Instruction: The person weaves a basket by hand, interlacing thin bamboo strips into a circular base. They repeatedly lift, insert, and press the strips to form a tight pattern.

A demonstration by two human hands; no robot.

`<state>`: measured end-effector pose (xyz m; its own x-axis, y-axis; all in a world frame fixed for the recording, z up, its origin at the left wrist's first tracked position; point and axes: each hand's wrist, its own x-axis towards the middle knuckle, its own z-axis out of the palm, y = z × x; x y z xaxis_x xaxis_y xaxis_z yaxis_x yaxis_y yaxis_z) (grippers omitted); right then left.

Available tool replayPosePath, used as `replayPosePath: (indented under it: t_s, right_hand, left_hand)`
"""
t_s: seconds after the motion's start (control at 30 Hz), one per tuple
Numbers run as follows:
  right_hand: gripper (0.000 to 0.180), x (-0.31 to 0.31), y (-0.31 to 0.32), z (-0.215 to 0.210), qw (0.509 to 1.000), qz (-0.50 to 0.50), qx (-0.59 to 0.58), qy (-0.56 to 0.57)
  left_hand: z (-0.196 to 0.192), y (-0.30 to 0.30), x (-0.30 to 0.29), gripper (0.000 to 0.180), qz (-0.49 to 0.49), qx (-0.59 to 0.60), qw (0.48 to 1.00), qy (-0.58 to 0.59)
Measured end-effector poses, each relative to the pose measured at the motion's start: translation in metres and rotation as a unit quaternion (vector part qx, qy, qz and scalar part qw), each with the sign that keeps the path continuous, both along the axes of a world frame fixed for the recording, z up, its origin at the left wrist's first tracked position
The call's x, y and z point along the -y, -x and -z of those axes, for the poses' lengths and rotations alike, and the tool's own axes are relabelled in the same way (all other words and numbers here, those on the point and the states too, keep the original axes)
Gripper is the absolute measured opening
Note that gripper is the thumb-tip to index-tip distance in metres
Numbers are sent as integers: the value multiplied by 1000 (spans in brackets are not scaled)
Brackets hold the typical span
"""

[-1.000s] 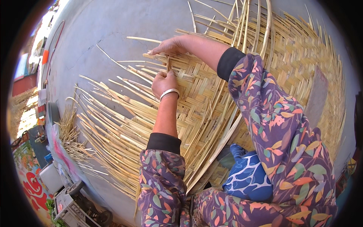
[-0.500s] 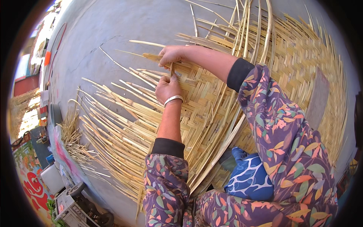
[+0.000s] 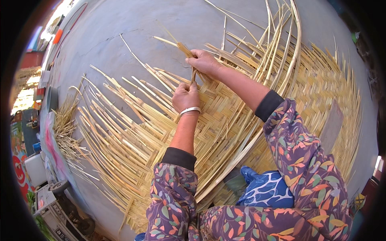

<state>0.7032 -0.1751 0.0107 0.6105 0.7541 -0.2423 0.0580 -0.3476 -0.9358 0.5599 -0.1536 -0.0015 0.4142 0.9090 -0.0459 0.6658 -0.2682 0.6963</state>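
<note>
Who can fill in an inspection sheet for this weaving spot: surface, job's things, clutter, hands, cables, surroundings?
Surface: grey concrete floor, a crack showing.
Job's things: woven strip mat, loose strips fanning left, long strips arching up.
Clutter: loose fibre pile at left.
Hands: left hand presses the weave; right hand grips one strip.
Cables: nothing seen.
Surroundings: white container, grey machine at lower left.

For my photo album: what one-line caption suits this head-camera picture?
Two hands, left hand and right hand, pinch a thin strip upright over a half-woven straw mat on grey ground.
</note>
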Motion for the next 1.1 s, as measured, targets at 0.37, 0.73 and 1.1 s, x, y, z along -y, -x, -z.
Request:
replayPosePath:
  t_s: [0.37,0.73,1.1]
  right_hand:
    - [26,23,21,-18,988,31,151,-29]
    - [27,34,21,-14,980,-132,142,-51]
    - [46,7,-10,27,982,-151,69,93]
  left_hand:
    - [2,2,-10,30,20,-47,996,71]
    - [14,-11,-52,28,214,-141,934,248]
    - [40,26,4,29,161,45,981,-101]
